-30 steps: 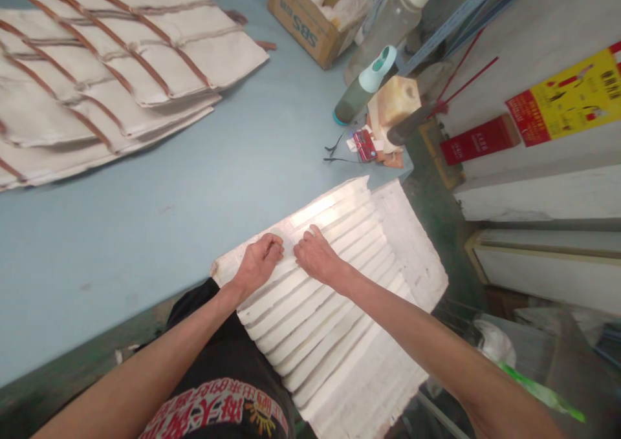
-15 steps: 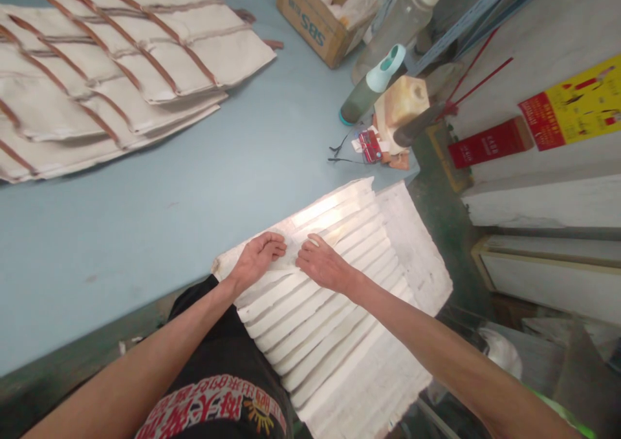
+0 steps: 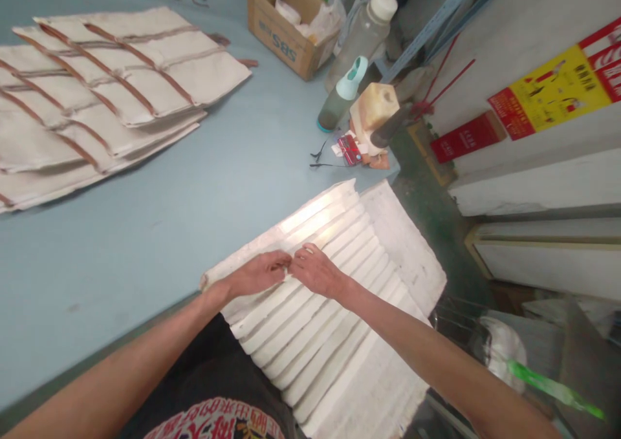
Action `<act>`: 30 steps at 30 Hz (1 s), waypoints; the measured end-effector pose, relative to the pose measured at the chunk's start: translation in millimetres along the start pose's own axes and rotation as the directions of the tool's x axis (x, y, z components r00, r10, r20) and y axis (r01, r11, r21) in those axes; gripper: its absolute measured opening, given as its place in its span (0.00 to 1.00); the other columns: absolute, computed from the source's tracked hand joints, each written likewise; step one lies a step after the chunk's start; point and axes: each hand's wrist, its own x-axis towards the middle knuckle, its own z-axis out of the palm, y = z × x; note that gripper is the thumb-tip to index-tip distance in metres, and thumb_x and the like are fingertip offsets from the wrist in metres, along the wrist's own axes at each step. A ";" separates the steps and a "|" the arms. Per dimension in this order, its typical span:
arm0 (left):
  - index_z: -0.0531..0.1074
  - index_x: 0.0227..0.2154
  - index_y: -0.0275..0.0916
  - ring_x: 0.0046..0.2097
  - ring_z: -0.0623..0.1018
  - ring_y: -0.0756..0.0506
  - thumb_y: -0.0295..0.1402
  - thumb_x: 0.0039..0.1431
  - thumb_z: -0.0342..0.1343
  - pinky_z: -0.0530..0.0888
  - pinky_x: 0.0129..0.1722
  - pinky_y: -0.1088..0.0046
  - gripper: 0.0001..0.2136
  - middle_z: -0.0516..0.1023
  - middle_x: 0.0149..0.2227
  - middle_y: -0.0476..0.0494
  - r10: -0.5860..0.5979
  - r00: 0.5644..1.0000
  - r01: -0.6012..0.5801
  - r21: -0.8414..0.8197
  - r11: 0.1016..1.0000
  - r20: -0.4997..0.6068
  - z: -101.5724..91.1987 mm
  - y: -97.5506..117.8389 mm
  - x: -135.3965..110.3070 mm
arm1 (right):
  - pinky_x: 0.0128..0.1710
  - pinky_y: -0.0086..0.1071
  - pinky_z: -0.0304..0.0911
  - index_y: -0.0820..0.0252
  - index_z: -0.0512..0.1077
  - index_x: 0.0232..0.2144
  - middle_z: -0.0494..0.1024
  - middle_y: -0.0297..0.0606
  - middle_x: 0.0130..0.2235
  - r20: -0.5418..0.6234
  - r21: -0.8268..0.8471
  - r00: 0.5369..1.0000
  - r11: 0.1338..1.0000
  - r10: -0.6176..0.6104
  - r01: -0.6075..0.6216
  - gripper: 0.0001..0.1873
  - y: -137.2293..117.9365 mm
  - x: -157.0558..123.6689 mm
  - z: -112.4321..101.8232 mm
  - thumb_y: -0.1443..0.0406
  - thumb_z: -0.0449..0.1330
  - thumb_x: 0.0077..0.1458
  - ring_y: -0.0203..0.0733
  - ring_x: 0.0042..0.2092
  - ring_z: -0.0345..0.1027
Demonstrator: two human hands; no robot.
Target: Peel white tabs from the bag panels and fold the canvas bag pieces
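White strips [image 3: 301,355] lie overlapped in slanting rows on a pale board [image 3: 402,238] at the table's front edge. My left hand [image 3: 262,272] is over the upper rows, its fingers bent and closed at the edge of one strip. Right beside it, my right hand [image 3: 317,272] has its fingers curled and pinched on the same strip. The fingertips of both hands nearly touch. Whatever lies between them is mostly hidden by the fingers. A shiny patch of light falls on the strips above my right hand.
Cream fabric panels with brown straps [image 3: 130,64] lie stacked on the blue table [image 3: 194,213]. A cardboard box [image 3: 281,38], a large clear bottle [image 3: 361,35], a green bottle [image 3: 342,96], a yellowish container [image 3: 373,109] and a red card [image 3: 349,150] stand or lie toward the far right corner.
My hands have come closer together, with the left fingers now at the right fingertips. The thin, pale piece seen between them before is now mostly covered. The camera view has shifted.
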 end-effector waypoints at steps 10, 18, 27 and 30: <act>0.76 0.41 0.36 0.50 0.78 0.38 0.29 0.68 0.58 0.72 0.57 0.50 0.03 0.80 0.44 0.41 -0.090 0.996 0.076 0.626 0.776 -0.008 26.0 -9.6 -11.7 | 0.51 0.44 0.54 0.61 0.76 0.37 0.81 0.42 0.38 0.084 0.094 0.985 0.983 0.151 -0.158 0.08 -4.3 3.6 -11.9 0.66 0.59 0.70 0.49 0.46 0.67; 0.70 0.29 0.38 0.32 0.73 0.46 0.39 0.71 0.58 0.73 0.40 0.64 0.14 0.69 0.28 0.52 -0.123 0.991 0.070 0.554 0.830 0.060 4.4 -11.8 1.0 | 0.51 0.43 0.54 0.62 0.78 0.41 0.84 0.43 0.41 0.153 0.180 0.966 0.955 0.208 -0.234 0.05 -2.1 14.4 -15.7 0.66 0.63 0.67 0.50 0.48 0.71; 0.67 0.28 0.39 0.26 0.66 0.49 0.51 0.68 0.57 0.65 0.28 0.71 0.21 0.65 0.25 0.54 -0.205 0.971 0.172 0.236 0.956 0.122 -2.0 -27.8 7.1 | 0.49 0.41 0.57 0.60 0.78 0.39 0.82 0.43 0.38 0.142 0.200 0.956 0.938 0.259 -0.283 0.05 -0.6 13.8 -10.3 0.65 0.62 0.67 0.51 0.48 0.71; 0.65 0.24 0.40 0.25 0.63 0.50 0.54 0.63 0.61 0.62 0.27 0.72 0.24 0.62 0.24 0.55 -0.191 0.978 0.171 0.201 0.965 0.083 3.8 -26.2 4.4 | 0.51 0.42 0.59 0.60 0.78 0.40 0.82 0.43 0.39 0.106 0.186 0.963 0.946 0.248 -0.264 0.05 -1.6 11.2 -4.6 0.64 0.63 0.66 0.51 0.50 0.71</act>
